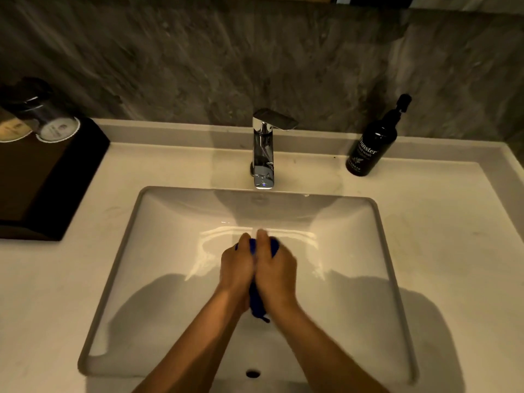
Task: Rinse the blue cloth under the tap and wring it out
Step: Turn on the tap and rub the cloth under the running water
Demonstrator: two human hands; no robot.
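Observation:
The blue cloth [256, 303] is bunched up and squeezed between both hands over the middle of the white sink basin [158, 222]. My left hand [236, 269] and my right hand [276, 268] press together around it, side by side. Only small parts of the cloth show: a strip at the fingertips and a tail hanging below the wrists. The chrome tap [263, 154] stands behind the basin, its spout ahead of my hands. I see no stream of water from it.
A dark hand-wash pump bottle [374, 143] stands on the counter right of the tap. A dark tray [48, 177] with two covered glasses [54, 123] sits at the left. A grey stone wall rises behind the counter. The overflow hole [253, 373] is at the basin's near wall.

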